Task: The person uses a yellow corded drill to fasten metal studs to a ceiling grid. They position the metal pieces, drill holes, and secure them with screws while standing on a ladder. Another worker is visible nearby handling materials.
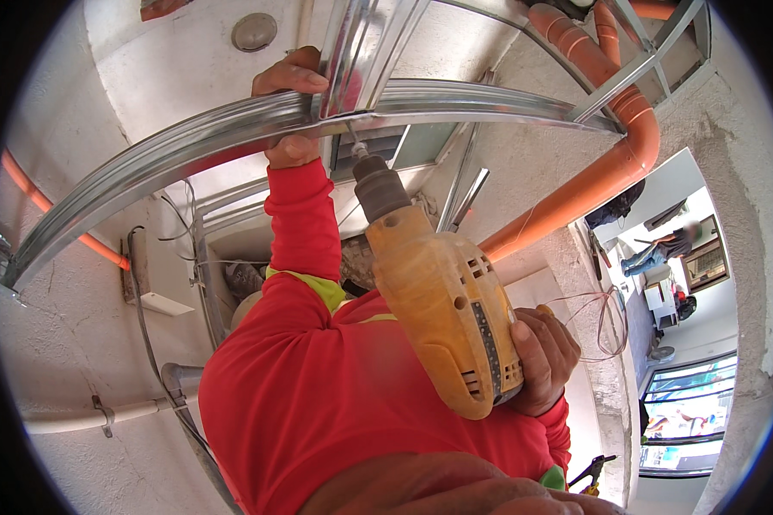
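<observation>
My left hand [294, 112] is closed on a long silvery metal channel [206, 137], its thumb above and its fingers below the rim. Beside that hand, a metal stud [356, 60] meets the channel. My right hand [543, 360] grips the rear of a worn yellow power drill [438, 300]; the drill's handle and trigger are hidden. The drill tilts up and to the left, its dark chuck [380, 184] just under the joint. A thin bit [356, 137] reaches the channel's underside; I cannot make out whether a screw is on its tip.
A thick orange pipe [575, 202] bends down on the right, near thin looped wires [608, 322]. More metal framing [636, 73] crosses overhead. Grey cable [150, 343] and a white pipe [69, 421] run along the left wall. Another person [661, 249] is beyond an opening.
</observation>
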Tool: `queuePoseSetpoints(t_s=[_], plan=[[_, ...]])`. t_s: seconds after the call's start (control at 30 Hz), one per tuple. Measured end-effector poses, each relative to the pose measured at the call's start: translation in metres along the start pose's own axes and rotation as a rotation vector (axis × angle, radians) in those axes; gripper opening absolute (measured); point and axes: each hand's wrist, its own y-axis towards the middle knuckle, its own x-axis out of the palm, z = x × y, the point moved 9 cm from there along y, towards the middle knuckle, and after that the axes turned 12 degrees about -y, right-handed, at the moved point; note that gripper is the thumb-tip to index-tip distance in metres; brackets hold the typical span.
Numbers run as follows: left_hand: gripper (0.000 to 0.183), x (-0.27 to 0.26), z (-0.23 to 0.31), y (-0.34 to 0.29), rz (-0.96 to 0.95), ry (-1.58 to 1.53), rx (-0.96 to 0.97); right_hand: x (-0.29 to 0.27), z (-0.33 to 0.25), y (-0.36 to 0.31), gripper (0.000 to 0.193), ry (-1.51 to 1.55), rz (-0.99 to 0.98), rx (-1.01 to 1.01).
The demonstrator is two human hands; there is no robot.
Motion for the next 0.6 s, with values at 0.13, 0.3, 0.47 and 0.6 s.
queuePoseSetpoints(t_s=[0.13,0.3,0.47,0.6], plan=[[0.082,0.004,0.0,0.003,0.071,0.033,-0.017,-0.002,-0.002,0.0,0.057,-0.013,-0.028,-0.009],[0.082,0.001,0.0,0.005,0.05,0.015,-0.017,-0.002,-0.002,0.0,0.057,-0.008,-0.044,-0.001],[0.071,0.008,-0.001,0.005,-0.101,-0.131,-0.044,-0.001,-0.004,0.002,0.057,-0.022,-0.026,0.002],[0.085,-0.003,-0.005,0.002,0.04,-0.002,-0.043,-0.002,-0.005,0.002,0.058,-0.041,-0.025,-0.011]])
